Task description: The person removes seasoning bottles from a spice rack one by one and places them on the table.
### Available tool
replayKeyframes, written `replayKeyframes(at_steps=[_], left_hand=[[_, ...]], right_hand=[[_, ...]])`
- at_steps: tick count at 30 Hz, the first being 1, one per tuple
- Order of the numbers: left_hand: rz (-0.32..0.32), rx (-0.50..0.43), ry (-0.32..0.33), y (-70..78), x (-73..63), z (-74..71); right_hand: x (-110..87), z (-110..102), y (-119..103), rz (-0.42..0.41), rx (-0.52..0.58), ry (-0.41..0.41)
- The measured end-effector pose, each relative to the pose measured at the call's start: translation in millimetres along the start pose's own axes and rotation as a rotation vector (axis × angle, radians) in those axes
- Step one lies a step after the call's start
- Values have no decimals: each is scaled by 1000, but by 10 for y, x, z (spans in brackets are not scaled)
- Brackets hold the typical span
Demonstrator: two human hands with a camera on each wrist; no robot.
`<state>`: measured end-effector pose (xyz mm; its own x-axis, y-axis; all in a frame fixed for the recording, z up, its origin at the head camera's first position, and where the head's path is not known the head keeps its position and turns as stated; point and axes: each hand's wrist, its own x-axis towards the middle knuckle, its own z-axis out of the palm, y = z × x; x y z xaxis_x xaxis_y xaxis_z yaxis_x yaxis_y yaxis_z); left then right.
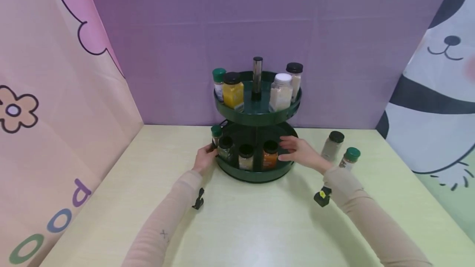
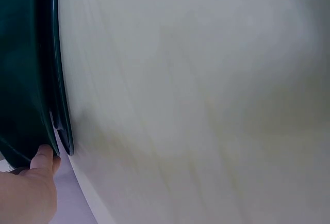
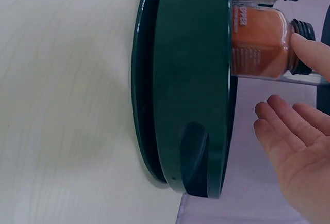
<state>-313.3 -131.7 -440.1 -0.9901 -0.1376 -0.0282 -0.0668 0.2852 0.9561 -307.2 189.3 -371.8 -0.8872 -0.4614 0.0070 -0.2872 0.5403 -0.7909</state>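
Note:
A two-tier dark green spice rack [image 1: 256, 176] stands at the back of the table. My left hand [image 1: 205, 159] pinches the rim [image 2: 31, 105] of its lower tier at the left side. At the right side my right hand [image 1: 303, 155] is spread, with the fingers apart and holding nothing. Its thumb is by the black lid of a jar of orange powder [image 3: 260, 41]; whether they touch I cannot tell. Left of that jar on the lower tier are a pale-filled jar [image 1: 245, 162], a dark green-filled jar [image 1: 225, 151] and a green-capped bottle [image 1: 216, 133].
The upper tier carries a yellow jar [image 1: 233, 94], a white-lidded jar [image 1: 281, 96], a green-capped bottle [image 1: 218, 83] and a black-capped bottle [image 1: 295, 79]. On the table at right, behind my right forearm, stand a black-capped bottle [image 1: 332, 144] and another green-capped bottle [image 1: 350, 158].

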Motion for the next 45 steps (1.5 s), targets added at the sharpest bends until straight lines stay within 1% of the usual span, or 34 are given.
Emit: replayKeyframes(at_steps=[7,13,18,24,31,37,41,45], left_hand=[[-12,-11,-4,-4,7,11],[-4,-2,-4,-3,8,4],[-4,-13,-3,12,-4,-1],[-8,-5,-2,16,-7,-9],[1,12,-11,14,-20,-1],[-2,26,-11,4,-12,4],[-5,17,-5,6,-8,8],[-8,11,1,12,-9,13]], right_hand=[[51,114,22,-8,2,1],[117,217,46,-19,-26,14],[169,272,43,-28,-17,28],[203,323,49,-35,2,33],[226,368,86,5,5,47],[209,381,67,-15,14,52],[216,383,71,-6,7,55],[226,384,90,5,24,51]])
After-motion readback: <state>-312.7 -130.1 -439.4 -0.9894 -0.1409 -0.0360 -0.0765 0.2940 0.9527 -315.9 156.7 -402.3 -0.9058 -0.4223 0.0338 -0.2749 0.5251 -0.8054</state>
